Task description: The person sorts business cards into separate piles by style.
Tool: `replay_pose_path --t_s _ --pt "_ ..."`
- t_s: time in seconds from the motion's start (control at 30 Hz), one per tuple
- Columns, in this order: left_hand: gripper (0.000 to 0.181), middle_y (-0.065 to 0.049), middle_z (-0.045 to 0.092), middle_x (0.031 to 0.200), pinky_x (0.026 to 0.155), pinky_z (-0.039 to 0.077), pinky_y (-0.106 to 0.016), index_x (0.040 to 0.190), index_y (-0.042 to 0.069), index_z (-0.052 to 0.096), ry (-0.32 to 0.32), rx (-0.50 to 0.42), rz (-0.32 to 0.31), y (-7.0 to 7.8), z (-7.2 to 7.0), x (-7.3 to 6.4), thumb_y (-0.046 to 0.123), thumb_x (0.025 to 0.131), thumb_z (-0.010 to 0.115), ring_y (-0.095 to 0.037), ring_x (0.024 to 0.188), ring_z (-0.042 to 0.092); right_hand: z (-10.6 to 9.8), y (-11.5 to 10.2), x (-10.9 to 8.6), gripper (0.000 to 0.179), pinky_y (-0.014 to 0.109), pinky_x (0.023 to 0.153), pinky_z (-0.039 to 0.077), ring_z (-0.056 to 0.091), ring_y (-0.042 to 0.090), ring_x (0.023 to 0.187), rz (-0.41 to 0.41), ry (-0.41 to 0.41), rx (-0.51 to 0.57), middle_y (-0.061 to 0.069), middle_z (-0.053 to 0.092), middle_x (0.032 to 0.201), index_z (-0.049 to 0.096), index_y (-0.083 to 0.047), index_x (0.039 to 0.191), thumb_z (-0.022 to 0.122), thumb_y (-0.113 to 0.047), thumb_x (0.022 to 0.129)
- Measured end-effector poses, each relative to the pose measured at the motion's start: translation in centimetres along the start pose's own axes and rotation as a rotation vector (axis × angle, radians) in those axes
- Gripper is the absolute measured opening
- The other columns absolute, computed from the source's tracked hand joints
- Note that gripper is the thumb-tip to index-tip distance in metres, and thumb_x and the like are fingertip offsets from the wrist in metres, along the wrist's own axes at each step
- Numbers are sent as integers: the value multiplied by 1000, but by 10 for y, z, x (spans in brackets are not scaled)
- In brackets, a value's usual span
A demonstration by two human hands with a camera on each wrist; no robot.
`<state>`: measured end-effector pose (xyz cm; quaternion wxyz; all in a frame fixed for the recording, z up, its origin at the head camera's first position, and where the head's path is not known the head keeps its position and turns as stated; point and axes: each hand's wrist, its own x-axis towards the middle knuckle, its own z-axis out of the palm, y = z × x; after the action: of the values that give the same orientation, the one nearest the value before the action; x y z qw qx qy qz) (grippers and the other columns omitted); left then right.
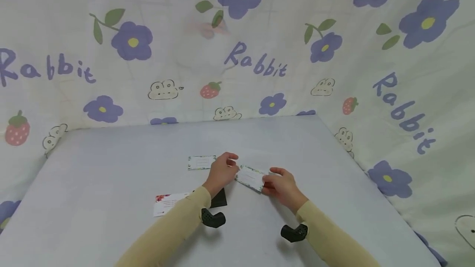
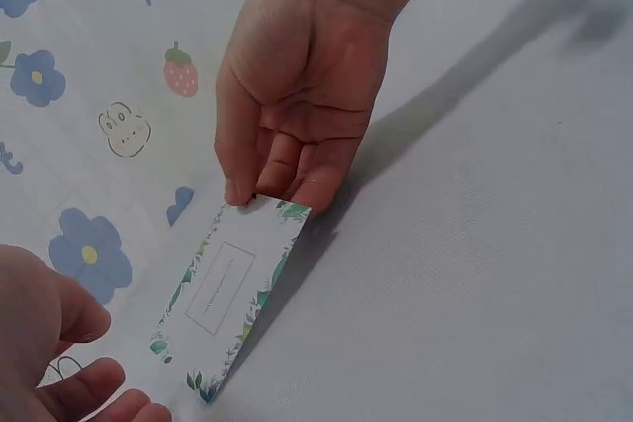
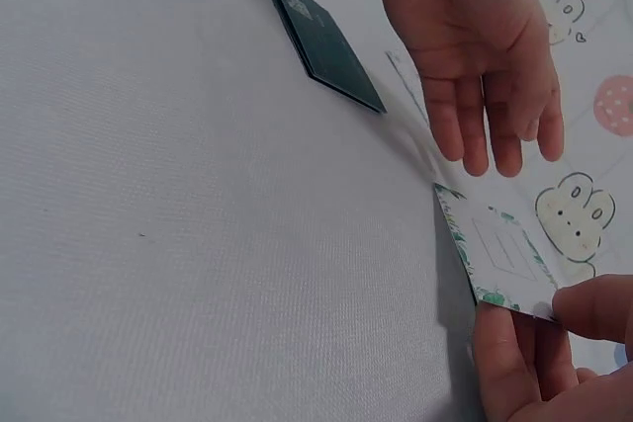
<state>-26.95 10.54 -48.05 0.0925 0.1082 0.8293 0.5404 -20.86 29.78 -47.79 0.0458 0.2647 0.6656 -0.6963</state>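
Note:
My right hand (image 1: pixel 283 186) pinches one end of a white card (image 1: pixel 250 177) with a green leaf border, thumb above and fingers below. The left wrist view shows this card (image 2: pixel 227 284) tilted, its printed face up. My left hand (image 1: pixel 224 170) is at the card's other end, fingers relaxed. In the right wrist view, the left hand (image 3: pixel 485 46) hangs with its fingertips apart from the card (image 3: pixel 499 249). Another leaf-bordered white card (image 1: pixel 200 162) lies behind the left hand, partly covered by it.
A dark green card stack (image 3: pixel 326 42) lies on the table (image 1: pixel 111 168), partly hidden by the left sleeve in the head view. Beside it is a white card with red flowers (image 1: pixel 167 204). A patterned curtain (image 1: pixel 178 52) stands around the table's back and sides.

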Motion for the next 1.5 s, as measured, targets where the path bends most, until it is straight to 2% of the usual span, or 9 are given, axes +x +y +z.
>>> replay_pose_path --t_s 0.07,0.2,0.27,0.33,0.47,0.73,1.03,1.3,1.5 --pt "34 -13 65 117 78 51 -34 130 7 62 -13 2 0 1 -2 -3 9 95 63 -26 104 62 -2 0 -3 60 24 63 56 63 11 71 0 -12 -11 7 65 92 37 3 149 63 -1 96" --pt "36 -13 64 121 87 53 -39 130 9 62 -43 14 9 3 -4 -10 6 94 62 -27 107 62 -5 -2 -12 61 24 65 55 63 12 75 -9 -53 -42 16 64 114 36 0 151 63 -3 97" --pt "38 -13 64 122 90 54 -41 131 10 61 -59 15 14 3 -5 -14 4 93 61 -26 106 62 -5 -4 -16 61 24 64 53 63 12 75 -12 -77 -57 18 62 120 36 -1 151 63 -3 96" --pt "41 -13 64 121 87 55 -39 131 9 61 -76 4 12 3 -7 -18 1 91 61 -25 102 62 -6 -6 -18 62 24 62 52 63 12 74 -14 -101 -78 17 64 117 36 -1 152 63 -2 96" --pt "47 -12 65 112 73 56 -31 131 7 61 -111 -41 5 -1 -11 -23 -4 85 60 -21 89 63 -9 -7 -18 61 24 61 51 63 12 75 -14 -128 -121 12 66 107 37 -2 151 63 -1 96" --pt "48 -11 63 103 69 57 -30 129 4 61 -126 -61 -20 -3 -10 -33 -7 82 62 -18 78 62 -4 -2 -16 61 25 63 53 65 14 80 -26 -121 -183 19 63 121 40 -3 150 65 -2 93" --pt "49 -10 64 100 61 50 -27 126 5 63 -95 17 -26 -9 -10 -32 -9 79 64 -18 75 60 1 9 -11 62 26 59 55 65 12 70 -66 -74 -243 15 71 105 44 -2 147 68 2 90" --pt "49 -10 64 100 61 50 -27 124 7 63 -90 46 -37 -9 -9 -29 -10 78 64 -18 76 58 9 5 -8 64 28 66 58 68 12 80 -122 -32 -277 25 69 123 42 -1 151 65 -1 92" --pt "48 -8 64 98 61 48 -27 124 7 63 -78 63 -41 -9 -8 -27 -9 79 65 -20 79 56 12 2 -4 62 27 66 58 70 13 80 -121 -9 -259 26 68 125 41 -2 152 64 -2 94"
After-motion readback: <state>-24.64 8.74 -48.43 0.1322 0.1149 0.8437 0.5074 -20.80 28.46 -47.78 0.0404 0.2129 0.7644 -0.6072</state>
